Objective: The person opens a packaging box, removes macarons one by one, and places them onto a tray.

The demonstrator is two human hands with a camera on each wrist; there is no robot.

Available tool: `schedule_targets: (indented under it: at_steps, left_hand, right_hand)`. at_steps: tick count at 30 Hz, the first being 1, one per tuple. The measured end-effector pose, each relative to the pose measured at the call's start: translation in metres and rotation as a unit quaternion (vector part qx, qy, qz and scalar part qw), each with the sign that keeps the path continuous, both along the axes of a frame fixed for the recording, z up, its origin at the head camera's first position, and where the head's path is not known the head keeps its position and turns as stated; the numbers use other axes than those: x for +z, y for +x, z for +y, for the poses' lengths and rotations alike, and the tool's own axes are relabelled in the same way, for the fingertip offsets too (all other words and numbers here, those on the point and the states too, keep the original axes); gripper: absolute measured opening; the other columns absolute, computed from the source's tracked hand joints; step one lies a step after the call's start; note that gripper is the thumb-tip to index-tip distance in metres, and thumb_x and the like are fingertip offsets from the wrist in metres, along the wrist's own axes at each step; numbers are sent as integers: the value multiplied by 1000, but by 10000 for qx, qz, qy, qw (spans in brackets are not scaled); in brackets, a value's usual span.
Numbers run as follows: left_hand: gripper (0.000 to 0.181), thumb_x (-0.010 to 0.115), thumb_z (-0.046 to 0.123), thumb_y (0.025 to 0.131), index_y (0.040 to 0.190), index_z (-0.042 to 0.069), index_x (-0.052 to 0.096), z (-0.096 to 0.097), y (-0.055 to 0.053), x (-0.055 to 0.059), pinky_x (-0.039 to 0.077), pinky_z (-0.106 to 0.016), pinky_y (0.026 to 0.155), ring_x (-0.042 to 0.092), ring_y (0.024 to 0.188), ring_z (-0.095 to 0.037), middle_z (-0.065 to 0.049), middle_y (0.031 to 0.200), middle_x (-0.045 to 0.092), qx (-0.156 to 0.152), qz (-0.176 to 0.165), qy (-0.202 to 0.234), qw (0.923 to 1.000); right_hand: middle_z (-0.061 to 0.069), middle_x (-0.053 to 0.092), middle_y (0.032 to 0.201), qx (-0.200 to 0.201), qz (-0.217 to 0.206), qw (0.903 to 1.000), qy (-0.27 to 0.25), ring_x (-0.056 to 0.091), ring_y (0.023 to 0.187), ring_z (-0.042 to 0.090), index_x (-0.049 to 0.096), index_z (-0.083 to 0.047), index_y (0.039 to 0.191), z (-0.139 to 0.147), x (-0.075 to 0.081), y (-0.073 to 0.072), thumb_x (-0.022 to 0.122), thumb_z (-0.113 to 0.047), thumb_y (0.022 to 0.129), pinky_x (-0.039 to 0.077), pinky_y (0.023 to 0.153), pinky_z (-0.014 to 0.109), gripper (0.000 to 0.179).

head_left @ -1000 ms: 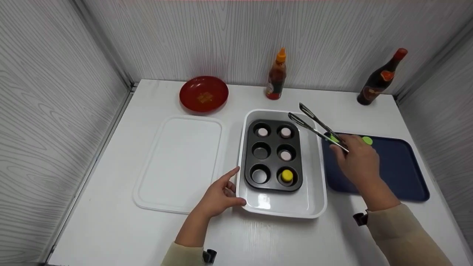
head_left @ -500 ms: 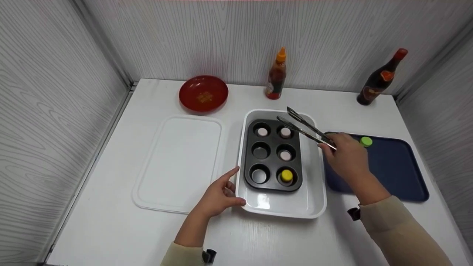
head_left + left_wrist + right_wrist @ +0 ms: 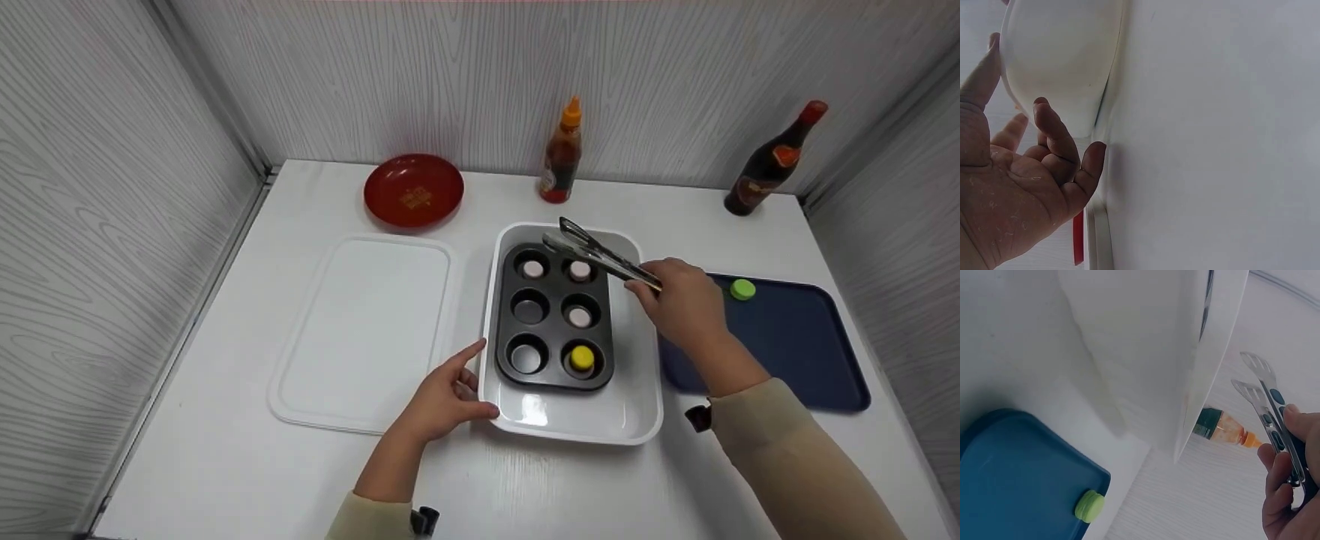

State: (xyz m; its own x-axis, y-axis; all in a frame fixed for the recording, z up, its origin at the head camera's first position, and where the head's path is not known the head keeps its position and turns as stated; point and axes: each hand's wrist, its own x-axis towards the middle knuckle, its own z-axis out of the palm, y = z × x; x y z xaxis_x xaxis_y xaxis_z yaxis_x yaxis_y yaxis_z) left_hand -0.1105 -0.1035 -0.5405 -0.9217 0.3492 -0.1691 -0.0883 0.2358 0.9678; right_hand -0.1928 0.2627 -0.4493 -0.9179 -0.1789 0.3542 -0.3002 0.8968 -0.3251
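A booth: wood-grain panels (image 3: 337,90) flank a white table (image 3: 217,390) on three sides.

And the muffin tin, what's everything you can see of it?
The tin is dark grey and metallic-looking, with rounded corners and six round cups in two columns of three. It lies flat, openings up, inside the white basin, nearer its left side. The near right cup holds a yellow piece; the other right cups and the far left one hold pale pink pieces; the remaining two look empty. The tongs hang above its far end, apparently not touching it.
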Motion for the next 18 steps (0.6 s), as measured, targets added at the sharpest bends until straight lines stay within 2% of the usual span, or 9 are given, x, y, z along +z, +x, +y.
schedule_targets:
  at_steps: [5, 18]
  left_hand:
    - [104, 97, 7, 75, 164, 17, 43, 0, 0, 1, 46, -27, 66, 55, 79, -16, -14, 103, 59, -1, 33, -9, 10000]
    - [104, 96, 5, 75, 164, 16, 43, 0, 0, 3, 46, -26, 66, 54, 77, -15, -12, 101, 59, 6, 38, 32, 10000]
  right_hand:
    - [20, 73, 99, 18, -306, 9995, -43, 66, 79, 37, 77, 0, 112, -9, 4, -7, 78, -24, 99, 51, 66, 54, 27]
    - [15, 72, 97, 38, -1130, 9928, 387, 65, 77, 30, 76, -3, 107, -30, 5, -16, 75, -27, 102, 52, 67, 50, 25]
